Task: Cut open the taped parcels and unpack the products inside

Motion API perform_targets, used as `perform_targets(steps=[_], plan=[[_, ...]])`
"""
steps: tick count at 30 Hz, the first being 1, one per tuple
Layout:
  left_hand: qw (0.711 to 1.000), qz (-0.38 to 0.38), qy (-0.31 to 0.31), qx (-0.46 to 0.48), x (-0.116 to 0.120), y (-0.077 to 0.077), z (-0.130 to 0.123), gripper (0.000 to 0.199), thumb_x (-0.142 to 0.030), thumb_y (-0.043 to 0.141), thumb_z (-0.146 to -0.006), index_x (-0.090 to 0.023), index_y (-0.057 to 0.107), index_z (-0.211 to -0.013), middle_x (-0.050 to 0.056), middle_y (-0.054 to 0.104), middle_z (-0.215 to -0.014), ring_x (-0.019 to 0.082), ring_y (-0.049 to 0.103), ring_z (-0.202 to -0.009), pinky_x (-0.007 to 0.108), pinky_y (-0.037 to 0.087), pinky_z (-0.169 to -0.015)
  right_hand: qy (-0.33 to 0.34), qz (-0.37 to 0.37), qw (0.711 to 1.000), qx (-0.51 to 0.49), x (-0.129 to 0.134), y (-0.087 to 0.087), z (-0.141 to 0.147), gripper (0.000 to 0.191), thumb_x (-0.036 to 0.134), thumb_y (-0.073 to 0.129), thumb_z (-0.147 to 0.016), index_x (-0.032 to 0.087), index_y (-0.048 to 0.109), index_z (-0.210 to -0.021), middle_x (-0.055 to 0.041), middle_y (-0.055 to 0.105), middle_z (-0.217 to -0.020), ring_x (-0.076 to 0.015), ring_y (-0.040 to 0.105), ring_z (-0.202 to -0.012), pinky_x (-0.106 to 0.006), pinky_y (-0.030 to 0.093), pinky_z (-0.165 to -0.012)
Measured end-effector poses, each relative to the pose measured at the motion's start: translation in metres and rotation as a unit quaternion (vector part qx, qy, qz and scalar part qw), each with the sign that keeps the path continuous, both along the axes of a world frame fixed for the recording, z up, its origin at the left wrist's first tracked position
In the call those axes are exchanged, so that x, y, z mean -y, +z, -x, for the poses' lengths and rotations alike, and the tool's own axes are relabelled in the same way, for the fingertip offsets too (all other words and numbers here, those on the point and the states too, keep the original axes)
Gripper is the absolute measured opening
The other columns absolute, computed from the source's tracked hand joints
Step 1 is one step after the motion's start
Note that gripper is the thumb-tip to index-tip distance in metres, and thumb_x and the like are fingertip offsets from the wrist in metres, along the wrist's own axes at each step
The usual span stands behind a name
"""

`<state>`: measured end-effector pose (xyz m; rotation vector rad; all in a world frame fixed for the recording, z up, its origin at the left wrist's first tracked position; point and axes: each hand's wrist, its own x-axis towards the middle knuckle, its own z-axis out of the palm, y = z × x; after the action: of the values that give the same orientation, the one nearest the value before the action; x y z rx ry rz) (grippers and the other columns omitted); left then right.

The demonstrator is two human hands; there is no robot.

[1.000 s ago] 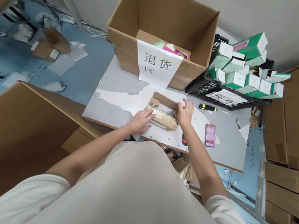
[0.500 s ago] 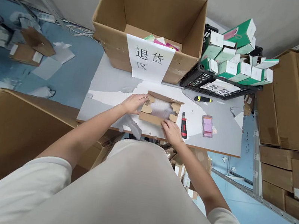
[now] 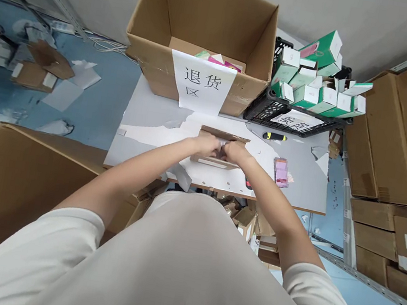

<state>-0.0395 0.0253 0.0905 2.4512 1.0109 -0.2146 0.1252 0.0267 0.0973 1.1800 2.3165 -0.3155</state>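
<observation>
A small open cardboard box (image 3: pixel 229 166) lies on the table in front of me, with a white label on its near side. Both hands reach into it, close together. My left hand (image 3: pixel 207 145) is closed, its fingers curled on the clear plastic wrapping (image 3: pixel 221 150) inside. From the other side my right hand (image 3: pixel 235 152) also grips this wrapping with bent fingers. The fingertips are partly hidden, as is whatever lies under the plastic. Below my right forearm peeks the end of a red and black box cutter (image 3: pixel 248 184).
Behind stands a large carton (image 3: pixel 154 70) with a paper sign. A black crate (image 3: pixel 260 109) holds several green-and-white boxes. A yellow and black cutter (image 3: pixel 274 136) and a blurred pink item (image 3: pixel 281 172) lie to the right. Cartons (image 3: pixel 402 137) are stacked at far right.
Both hands have left the small box's edges and moved inward into it, closing on the plastic. Its near flap no longer lies outward; the labelled near side shows. My right forearm now covers most of the red cutter.
</observation>
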Motion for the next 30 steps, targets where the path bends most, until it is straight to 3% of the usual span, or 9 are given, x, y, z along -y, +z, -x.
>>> perform_targets(steps=[3, 5, 9, 13, 18, 23, 27, 30], plan=[[0.994, -0.031, 0.012, -0.104, 0.011, -0.011, -0.014, 0.027, -0.040, 0.064, -0.076, -0.018, 0.074, -0.089, 0.012, 0.073, -0.091, 0.032, 0.061, -0.104, 0.044, 0.036, -0.098, 0.032, -0.025, 0.999, 0.035, 0.014, -0.009, 0.000, 0.031, 0.027, 0.063, -0.079, 0.010, 0.071, -0.104, -0.0203, 0.067, -0.112, -0.0345, 0.059, -0.108, -0.046, 0.041, -0.095], [0.990, -0.075, 0.054, -0.110, 0.022, -0.015, -0.010, 0.038, -0.048, 0.064, -0.076, -0.015, 0.074, -0.090, 0.016, 0.072, -0.098, 0.038, 0.053, -0.115, 0.054, 0.022, -0.107, 0.020, -0.074, 0.996, 0.037, 0.024, -0.012, -0.010, 0.032, 0.019, 0.055, -0.083, 0.008, 0.068, -0.109, -0.0226, 0.065, -0.115, -0.0369, 0.054, -0.115, -0.054, 0.032, -0.102], [0.976, -0.129, 0.154, -0.085, 0.042, -0.014, 0.019, 0.079, -0.070, 0.057, -0.071, -0.010, 0.062, -0.121, 0.022, 0.058, -0.128, 0.044, 0.035, -0.130, 0.062, -0.002, -0.110, -0.033, -0.157, 0.987, 0.026, 0.039, -0.019, -0.048, 0.043, 0.019, 0.049, -0.086, 0.008, 0.056, -0.126, -0.0233, 0.057, -0.128, -0.0356, 0.051, -0.117, -0.060, 0.016, -0.109], [0.970, -0.107, 0.212, -0.060, 0.051, -0.015, 0.041, 0.112, -0.080, 0.054, -0.064, -0.003, 0.034, -0.143, 0.026, 0.040, -0.144, 0.042, 0.028, -0.135, 0.063, -0.002, -0.111, -0.064, -0.144, 0.987, -0.021, 0.045, -0.031, -0.078, 0.056, 0.031, 0.048, -0.089, 0.007, 0.040, -0.140, -0.0233, 0.036, -0.148, -0.0338, 0.042, -0.129, -0.061, 0.021, -0.108], [0.970, -0.065, 0.232, -0.024, 0.053, -0.031, 0.060, 0.113, -0.079, 0.058, -0.061, -0.010, 0.031, -0.146, 0.022, 0.035, -0.149, 0.040, 0.026, -0.138, 0.063, 0.004, -0.112, -0.061, -0.144, 0.987, -0.033, 0.042, -0.040, -0.081, 0.057, 0.032, 0.051, -0.089, 0.008, 0.040, -0.139, -0.0227, 0.037, -0.148, -0.0328, 0.033, -0.136, -0.064, 0.017, -0.109], [0.973, -0.062, 0.214, -0.055, 0.055, -0.044, 0.077, 0.106, -0.079, 0.052, -0.067, -0.013, 0.030, -0.147, 0.021, 0.030, -0.152, 0.041, 0.021, -0.141, 0.067, -0.005, -0.109, -0.041, -0.173, 0.984, -0.033, 0.042, -0.039, -0.079, 0.057, 0.029, 0.048, -0.089, 0.005, 0.040, -0.140, -0.0217, 0.036, -0.149, -0.0346, 0.026, -0.140, -0.064, 0.012, -0.111], [0.970, -0.101, 0.207, -0.082, 0.063, -0.035, 0.063, 0.112, -0.079, 0.051, -0.067, -0.007, 0.023, -0.149, 0.024, 0.014, -0.156, 0.041, 0.003, -0.145, 0.065, -0.010, -0.109, 0.018, -0.195, 0.980, -0.045, 0.043, -0.030, -0.068, 0.048, 0.015, 0.040, -0.089, 0.003, 0.048, -0.135, -0.0225, 0.046, -0.141, -0.0362, 0.030, -0.136, -0.064, 0.011, -0.112], [0.958, -0.127, 0.241, -0.084, 0.077, -0.022, 0.044, 0.107, -0.074, 0.052, -0.072, -0.008, 0.019, -0.150, 0.022, 0.012, -0.157, 0.038, -0.004, -0.146, 0.063, -0.011, -0.110, 0.040, -0.166, 0.985, -0.030, 0.037, -0.027, -0.048, 0.043, 0.007, 0.033, -0.089, 0.003, 0.060, -0.121, -0.0237, 0.059, -0.122, -0.0337, 0.047, -0.119, -0.056, 0.026, -0.108]])
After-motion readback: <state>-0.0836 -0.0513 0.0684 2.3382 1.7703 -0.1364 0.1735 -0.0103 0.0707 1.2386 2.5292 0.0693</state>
